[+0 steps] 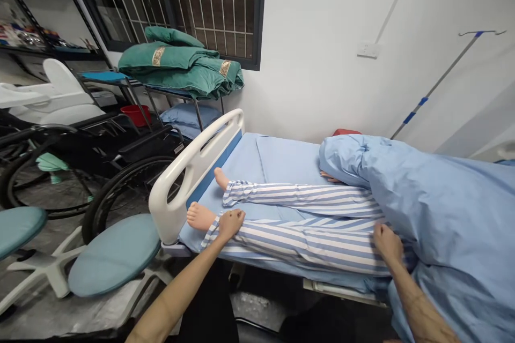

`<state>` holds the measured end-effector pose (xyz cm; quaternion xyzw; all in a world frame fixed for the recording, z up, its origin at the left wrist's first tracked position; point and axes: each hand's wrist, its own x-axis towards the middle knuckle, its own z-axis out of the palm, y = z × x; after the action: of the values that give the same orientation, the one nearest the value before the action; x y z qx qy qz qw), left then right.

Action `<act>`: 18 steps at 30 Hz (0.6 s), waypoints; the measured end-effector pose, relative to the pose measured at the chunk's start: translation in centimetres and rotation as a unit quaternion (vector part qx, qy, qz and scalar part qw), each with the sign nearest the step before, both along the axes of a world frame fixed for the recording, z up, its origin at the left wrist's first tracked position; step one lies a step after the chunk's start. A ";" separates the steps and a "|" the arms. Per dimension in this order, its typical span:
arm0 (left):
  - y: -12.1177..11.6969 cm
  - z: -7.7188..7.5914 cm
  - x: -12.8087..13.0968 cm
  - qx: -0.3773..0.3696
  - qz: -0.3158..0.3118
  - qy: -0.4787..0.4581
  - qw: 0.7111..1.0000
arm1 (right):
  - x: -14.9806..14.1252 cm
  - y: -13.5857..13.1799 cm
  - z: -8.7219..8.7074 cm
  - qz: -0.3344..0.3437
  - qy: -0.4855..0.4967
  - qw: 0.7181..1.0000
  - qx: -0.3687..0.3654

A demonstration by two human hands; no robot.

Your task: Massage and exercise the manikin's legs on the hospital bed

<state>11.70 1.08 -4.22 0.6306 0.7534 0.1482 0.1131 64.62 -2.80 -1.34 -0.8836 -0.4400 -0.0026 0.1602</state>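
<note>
ok so counting what's here: one left hand (231, 224), one right hand (388, 244), one manikin (306, 241) with two bare feet (201, 216), one bed (277, 158), one blue blanket (454, 214), one wheelchair (92, 182), two round teal stools (115, 254), one iv pole (438, 83), one red basin (135, 115), one window (177, 5), and one wall socket (368, 50).

Patient-care room of clinical type, likely a nursing ward or care-training room. Indicators: a hospital bed (193, 171) with white side rail and blue sheets, a manikin (306, 241) in striped pajamas, an IV pole (442, 83), a wheelchair (148, 150), teal round stools (115, 254), and folded green surgical linen (173, 59) on a metal rack (173, 91).
</note>
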 end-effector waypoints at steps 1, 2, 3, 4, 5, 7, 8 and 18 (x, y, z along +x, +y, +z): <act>0.0 -0.1 0.1 -0.003 -0.005 0.010 1.000 | -1.8 0.1 0.0 0.022 -0.003 1.000 0.018; -0.1 -0.1 0.1 -0.004 -0.009 0.018 1.000 | -4.0 0.2 -0.1 0.059 0.003 0.997 0.044; 0.0 -0.2 0.1 -0.005 -0.013 0.022 1.000 | -6.7 0.3 -0.4 0.095 0.020 0.992 0.074; 0.0 -0.3 0.1 -0.006 -0.014 0.025 1.000 | -9.8 0.4 -0.7 0.123 0.045 0.986 0.105; 0.0 -0.4 0.1 -0.009 -0.013 0.027 1.000 | -13.3 0.5 -1.0 0.157 0.079 0.975 0.133; 0.1 -0.5 0.2 -0.016 -0.010 0.030 0.999 | -21.2 0.8 -1.6 0.225 0.154 0.947 0.172; 0.2 -0.6 0.2 -0.018 -0.008 0.032 0.999 | -25.2 1.0 -1.7 0.260 0.184 0.931 0.181; 0.0 -1.5 -1.9 -0.042 -0.102 0.016 0.994 | -45.2 3.1 -1.7 0.380 0.246 0.884 0.119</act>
<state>9.85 1.12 -5.68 0.7011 0.6925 0.0940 0.1416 19.37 0.33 -3.00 -0.5952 -0.6848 0.2233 0.3562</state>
